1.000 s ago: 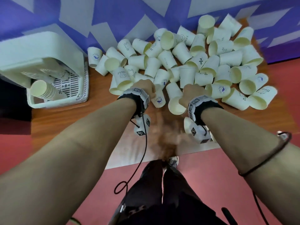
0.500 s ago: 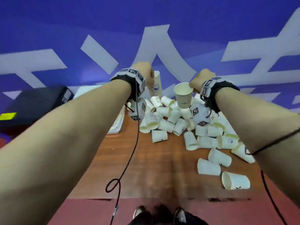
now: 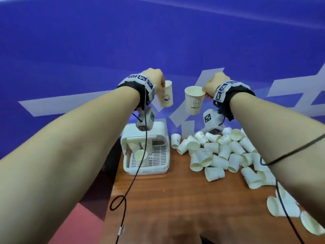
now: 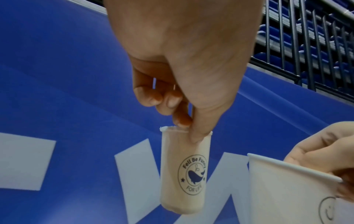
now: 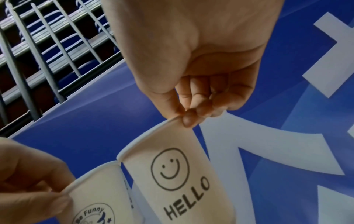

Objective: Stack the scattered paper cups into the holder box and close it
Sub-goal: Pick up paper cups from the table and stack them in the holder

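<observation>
Left hand [image 3: 154, 80] pinches rim of whale-logo cup [image 3: 166, 96]; right hand [image 3: 215, 84] pinches rim of "HELLO" cup [image 3: 193, 101]. Both cups upright, held side by side well above worktop [image 3: 175, 199]. Holder box [image 3: 146, 152], lid open w/ stacked cups inside, at far left edge. Loose cup pile [image 3: 219, 152] along far and right edges.

White whale-logo cup [image 4: 184, 171], white smiley cup [image 5: 178, 178], blue wall [image 3: 158, 41].
</observation>
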A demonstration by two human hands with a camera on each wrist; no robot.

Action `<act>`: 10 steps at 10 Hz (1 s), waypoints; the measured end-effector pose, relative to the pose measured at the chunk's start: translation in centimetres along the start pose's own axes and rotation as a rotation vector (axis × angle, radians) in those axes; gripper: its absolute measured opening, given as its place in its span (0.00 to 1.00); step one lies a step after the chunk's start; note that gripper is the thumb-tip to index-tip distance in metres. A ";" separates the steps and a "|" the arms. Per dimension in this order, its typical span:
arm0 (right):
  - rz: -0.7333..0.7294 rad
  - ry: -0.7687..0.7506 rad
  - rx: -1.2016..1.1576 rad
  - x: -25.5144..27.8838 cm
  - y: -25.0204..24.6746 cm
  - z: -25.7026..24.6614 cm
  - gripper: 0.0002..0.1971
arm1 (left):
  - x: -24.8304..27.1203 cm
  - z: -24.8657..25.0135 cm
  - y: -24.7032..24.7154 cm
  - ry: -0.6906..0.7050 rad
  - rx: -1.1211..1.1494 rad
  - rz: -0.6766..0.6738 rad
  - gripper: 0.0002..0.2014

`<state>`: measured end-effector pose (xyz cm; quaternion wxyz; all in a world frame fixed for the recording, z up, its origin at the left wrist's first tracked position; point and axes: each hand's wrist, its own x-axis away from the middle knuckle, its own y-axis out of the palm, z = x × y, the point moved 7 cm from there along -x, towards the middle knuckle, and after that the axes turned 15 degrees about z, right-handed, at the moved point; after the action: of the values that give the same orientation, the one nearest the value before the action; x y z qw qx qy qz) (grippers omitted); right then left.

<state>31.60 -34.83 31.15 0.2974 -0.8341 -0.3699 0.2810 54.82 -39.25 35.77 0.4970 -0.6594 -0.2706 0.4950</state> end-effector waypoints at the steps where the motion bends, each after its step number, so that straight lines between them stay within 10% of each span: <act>1: -0.042 -0.017 -0.023 2.4 3.1 -3.4 0.14 | 1.5 -4.4 0.2 -0.017 0.010 -0.031 0.09; 5: -0.091 -0.067 -0.014 5.9 11.4 -7.7 0.13 | 6.7 -12.4 4.0 -0.212 0.067 -0.091 0.08; 10: -0.520 -0.064 0.175 13.8 27.1 -2.9 0.01 | 15.4 -17.3 22.2 -0.157 0.092 -0.360 0.06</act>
<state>53.68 -39.72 10.54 0.4185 -0.6731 -0.5551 0.2521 73.39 -40.88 9.63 0.5845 -0.5360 -0.3992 0.4600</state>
